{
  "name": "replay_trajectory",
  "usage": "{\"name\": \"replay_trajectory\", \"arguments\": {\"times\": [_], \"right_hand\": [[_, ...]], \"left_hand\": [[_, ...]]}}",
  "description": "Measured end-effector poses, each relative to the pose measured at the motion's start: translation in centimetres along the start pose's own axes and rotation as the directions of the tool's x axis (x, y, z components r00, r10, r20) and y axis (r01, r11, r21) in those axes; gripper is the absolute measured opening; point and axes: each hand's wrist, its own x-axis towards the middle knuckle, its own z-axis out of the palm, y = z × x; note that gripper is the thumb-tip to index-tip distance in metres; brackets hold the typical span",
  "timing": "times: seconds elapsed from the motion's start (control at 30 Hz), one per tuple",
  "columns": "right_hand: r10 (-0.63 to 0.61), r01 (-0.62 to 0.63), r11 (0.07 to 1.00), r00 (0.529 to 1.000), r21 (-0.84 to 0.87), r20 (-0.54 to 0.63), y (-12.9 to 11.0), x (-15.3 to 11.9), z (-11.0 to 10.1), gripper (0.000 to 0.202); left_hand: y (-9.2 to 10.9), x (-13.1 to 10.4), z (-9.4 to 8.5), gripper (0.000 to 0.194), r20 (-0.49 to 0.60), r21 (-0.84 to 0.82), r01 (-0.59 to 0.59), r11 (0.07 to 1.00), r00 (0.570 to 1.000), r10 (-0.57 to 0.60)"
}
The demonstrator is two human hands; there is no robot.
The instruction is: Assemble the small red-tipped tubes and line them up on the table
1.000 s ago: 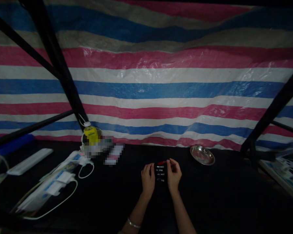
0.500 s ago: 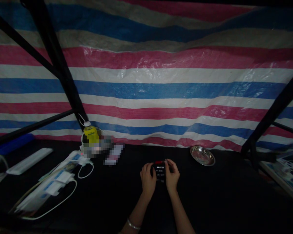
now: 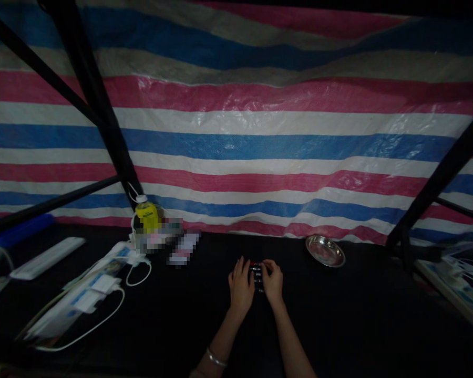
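Note:
In the middle of the black table, a stacked row of dark cylinders that look like batteries (image 3: 257, 274) lies between my two hands. The far one shows some red; the others are black with silvery glints. My left hand (image 3: 242, 286) wraps the left side, its fingers reaching along and over the far end. From the right, my right hand (image 3: 273, 279) has its thumb and fingertips curled against the same row. The hands cover both ends, and whether a holder lies beneath is too dark to tell.
A shiny metal dish (image 3: 325, 251) stands to the right near the striped sheet (image 3: 260, 181). At left are power strips (image 3: 79, 299) with white cables, a yellow bottle (image 3: 147, 215) and a blurred phone-like thing (image 3: 184, 249). Black frame bars (image 3: 437, 176) rise at both sides.
My left fingers have stretched out further over the far end. My right hand has shifted slightly left, closer to my left hand, narrowing the gap. The red part is now more covered.

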Motion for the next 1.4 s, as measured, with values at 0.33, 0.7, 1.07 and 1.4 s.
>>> {"name": "replay_trajectory", "arguments": {"times": [0.33, 0.7, 1.07, 1.4], "right_hand": [[-0.085, 0.088, 0.987, 0.996, -0.133, 0.029, -0.8, -0.4, -0.5, 0.026], [-0.038, 0.031, 0.991, 0.998, 0.131, 0.052, -1.3, -0.8, -0.3, 0.028], [-0.038, 0.019, 0.984, 0.994, 0.179, 0.104, -1.4, -1.1, 0.0, 0.031], [-0.062, 0.046, 0.987, 0.993, 0.156, 0.101, -1.4, -1.2, 0.1, 0.030]], "left_hand": [[0.2, -0.1, 0.0, 0.042, 0.075, 0.129, -0.056, 0.990, 0.996, 0.047], [-0.7, 0.0, 0.9, 0.039, 0.048, 0.107, -0.109, 0.988, 0.993, 0.105], [-0.8, -0.1, 1.1, 0.035, -0.025, 0.099, -0.127, 0.987, 0.991, 0.130], [-0.1, -0.2, 0.6, 0.034, -0.053, 0.140, -0.113, 0.984, 0.991, 0.121]]}}
